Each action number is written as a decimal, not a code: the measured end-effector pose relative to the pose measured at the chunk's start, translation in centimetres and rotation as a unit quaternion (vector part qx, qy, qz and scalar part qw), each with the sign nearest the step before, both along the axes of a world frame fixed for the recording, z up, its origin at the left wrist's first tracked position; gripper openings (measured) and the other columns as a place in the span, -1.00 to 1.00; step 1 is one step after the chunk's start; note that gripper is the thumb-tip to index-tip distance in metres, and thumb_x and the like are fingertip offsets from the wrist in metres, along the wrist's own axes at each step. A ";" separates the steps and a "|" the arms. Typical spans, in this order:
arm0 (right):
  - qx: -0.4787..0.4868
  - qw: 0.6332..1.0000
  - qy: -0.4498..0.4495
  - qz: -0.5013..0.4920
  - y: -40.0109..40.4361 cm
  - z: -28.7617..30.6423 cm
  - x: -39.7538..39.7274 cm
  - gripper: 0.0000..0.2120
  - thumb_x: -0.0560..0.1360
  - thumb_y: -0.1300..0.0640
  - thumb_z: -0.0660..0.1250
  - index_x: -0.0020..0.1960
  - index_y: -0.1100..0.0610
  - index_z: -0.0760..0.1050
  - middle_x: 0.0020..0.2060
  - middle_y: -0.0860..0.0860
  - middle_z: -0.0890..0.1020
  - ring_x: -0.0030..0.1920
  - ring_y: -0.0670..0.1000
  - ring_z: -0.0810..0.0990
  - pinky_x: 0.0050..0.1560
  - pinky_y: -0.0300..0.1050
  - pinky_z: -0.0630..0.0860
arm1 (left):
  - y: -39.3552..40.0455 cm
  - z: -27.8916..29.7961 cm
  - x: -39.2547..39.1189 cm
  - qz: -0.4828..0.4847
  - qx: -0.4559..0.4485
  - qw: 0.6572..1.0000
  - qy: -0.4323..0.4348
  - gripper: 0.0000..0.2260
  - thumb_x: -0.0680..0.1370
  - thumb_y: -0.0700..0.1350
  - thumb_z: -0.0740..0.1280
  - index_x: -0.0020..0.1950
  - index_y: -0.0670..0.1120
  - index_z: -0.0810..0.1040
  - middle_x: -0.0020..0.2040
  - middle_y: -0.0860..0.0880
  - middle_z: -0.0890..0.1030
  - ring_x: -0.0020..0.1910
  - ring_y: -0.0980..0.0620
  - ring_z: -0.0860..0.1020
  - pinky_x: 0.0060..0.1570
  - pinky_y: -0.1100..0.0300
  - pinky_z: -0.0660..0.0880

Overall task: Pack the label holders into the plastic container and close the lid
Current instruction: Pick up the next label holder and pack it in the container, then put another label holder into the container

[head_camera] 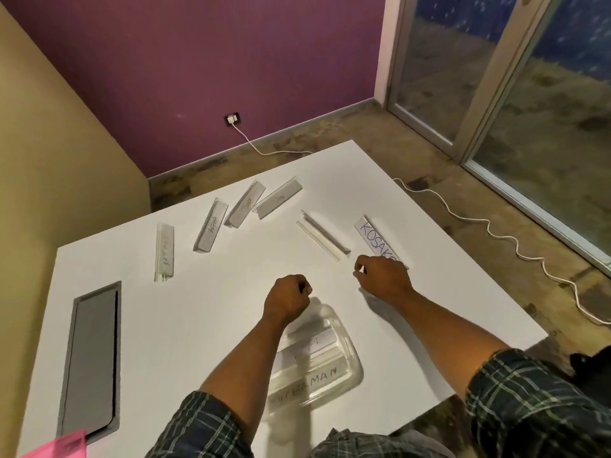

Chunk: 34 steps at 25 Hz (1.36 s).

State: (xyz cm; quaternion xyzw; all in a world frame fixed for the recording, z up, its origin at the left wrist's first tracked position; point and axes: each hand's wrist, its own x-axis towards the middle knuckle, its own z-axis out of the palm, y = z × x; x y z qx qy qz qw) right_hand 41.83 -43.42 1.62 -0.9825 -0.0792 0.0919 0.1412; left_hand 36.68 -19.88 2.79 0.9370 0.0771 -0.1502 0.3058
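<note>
White desk [211,325]. Clear plastic container [317,361] near front edge, label holders inside. Left hand [287,299] fisted above its far end. Right hand [383,276] curled at KOSAKO holder [373,238]. Five holders lie scattered beyond.

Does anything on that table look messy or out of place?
Nothing looks broken or spilled. The label holders lie scattered at different angles across the white table; one near the middle seems to hold no card, unlike the lettered one beside the right hand. A few already sit in the clear container.

Head view, probably steeply downward
</note>
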 end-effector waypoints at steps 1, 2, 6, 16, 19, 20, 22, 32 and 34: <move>-0.006 1.000 0.008 -0.028 -1.2 -0.2 0.5 -0.83 0.55 -0.07 0.27 0.10 -0.08 0.54 0.00 -0.09 0.70 0.08 0.06 0.65 0.08 -0.06 0.44 | -1.1 -0.2 0.4 -0.002 -0.008 1.000 -0.008 -0.87 0.53 -0.17 0.29 -0.14 -0.04 0.62 -0.20 0.06 0.64 -0.14 -0.01 0.62 -0.11 0.13 0.57; -0.014 0.999 0.013 -0.050 -2.5 -0.4 1.0 -0.80 0.54 -0.05 0.29 0.14 -0.09 0.52 0.04 -0.11 0.68 0.10 0.05 0.64 0.09 -0.07 0.44 | -2.4 -0.4 0.9 -0.007 -0.015 1.000 -0.015 -0.87 0.52 -0.17 0.28 -0.12 -0.05 0.63 -0.18 0.06 0.66 -0.13 0.00 0.62 -0.09 0.12 0.58; -0.052 0.994 0.038 -0.092 -6.8 -1.0 2.5 -0.48 0.47 -0.03 0.35 0.39 -0.05 0.31 0.18 -0.02 0.57 0.09 0.14 0.64 0.04 -0.03 0.50 | -7.2 -1.6 3.0 -0.050 -0.033 0.998 -0.009 -0.87 0.52 -0.08 0.29 -0.06 -0.03 0.63 -0.09 0.05 0.68 -0.07 0.00 0.63 -0.06 0.10 0.60; -0.119 0.986 0.110 -0.044 -11.7 -4.0 5.2 -0.15 0.55 -0.02 0.34 0.63 -0.05 -0.14 0.42 0.03 0.38 0.24 0.14 0.58 0.18 0.02 0.51 | -15.4 -5.9 9.1 -0.138 -0.034 0.984 0.104 -0.31 0.52 0.09 0.39 0.59 -0.07 0.24 0.48 -0.10 0.45 0.45 -0.12 0.41 0.39 0.07 0.38; -0.134 0.985 0.111 -0.013 -12.0 -5.0 6.3 -0.17 0.56 -0.07 0.33 0.63 -0.05 -0.12 0.37 0.05 0.47 0.25 0.13 0.58 0.17 0.02 0.50 | -16.4 -6.7 10.7 -0.124 -0.065 0.985 0.105 -0.26 0.50 0.09 0.42 0.58 -0.12 0.21 0.51 -0.10 0.41 0.48 -0.12 0.39 0.34 0.18 0.34; -0.137 0.984 0.112 -0.004 -12.0 -5.5 6.7 -0.18 0.56 -0.09 0.32 0.63 -0.05 -0.10 0.35 0.04 0.50 0.25 0.13 0.58 0.17 0.03 0.50 | -16.7 -7.0 11.2 -0.116 -0.080 0.985 0.103 -0.30 0.48 0.07 0.44 0.54 -0.12 0.27 0.46 -0.09 0.46 0.44 -0.12 0.43 0.25 0.23 0.34; -0.148 0.983 0.110 0.023 -11.9 -6.3 7.4 -0.22 0.56 -0.11 0.31 0.62 -0.04 -0.04 0.32 0.03 0.53 0.25 0.12 0.59 0.17 0.01 0.49 | -17.1 -7.4 12.1 -0.107 -0.113 0.982 0.105 -0.39 0.44 0.02 0.47 0.44 -0.05 0.37 0.36 -0.03 0.54 0.35 -0.09 0.51 0.14 0.25 0.36; -0.133 0.987 0.040 0.080 -12.0 -7.4 8.2 -0.53 0.59 0.06 0.25 0.48 0.08 0.31 0.19 0.07 0.63 0.14 0.15 0.64 0.10 0.01 0.58 | -19.0 -7.7 13.2 -0.045 -0.215 0.965 0.144 -0.36 0.49 0.07 0.45 0.51 -0.07 0.33 0.40 -0.03 0.52 0.29 0.03 0.51 0.17 0.21 0.40; -0.083 0.993 0.029 0.074 -12.2 -7.1 7.5 -0.52 0.60 0.11 0.25 0.50 0.06 0.32 0.25 0.06 0.62 0.18 0.12 0.63 0.18 -0.02 0.57 | -19.4 -7.2 13.0 0.031 -0.264 0.951 0.160 -0.38 0.51 0.12 0.44 0.49 -0.04 0.33 0.29 -0.10 0.60 0.15 -0.07 0.61 0.13 0.06 0.58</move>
